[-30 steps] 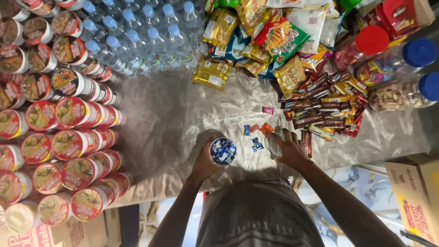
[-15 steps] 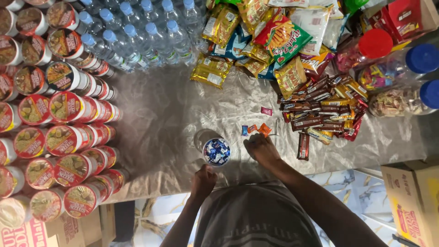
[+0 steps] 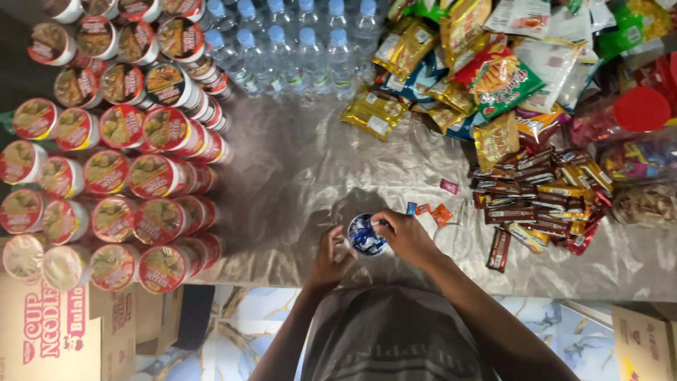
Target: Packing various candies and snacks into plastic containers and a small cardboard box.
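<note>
A small clear jar (image 3: 365, 236) full of blue-wrapped candies stands near the front edge of the plastic-covered table (image 3: 296, 169). My left hand (image 3: 328, 257) cups the jar's left side from below. My right hand (image 3: 405, 236) rests at the jar's right rim, its fingertips pinched over the opening on what looks like a candy. A few loose candies (image 3: 430, 210) in blue, orange and red wrappers lie just right of that hand, and a pink one (image 3: 449, 186) sits a little farther back.
Stacked instant noodle cups (image 3: 120, 169) fill the left side. Water bottles (image 3: 296, 42) stand at the back. Snack packets (image 3: 486, 63) and chocolate bars (image 3: 536, 197) pile at the right, with plastic jars (image 3: 635, 141) beyond. Cardboard boxes (image 3: 63, 331) sit below the table.
My right hand moved left from the loose candies to the jar's mouth. My left hand came up from the table edge to hold the jar's side.
</note>
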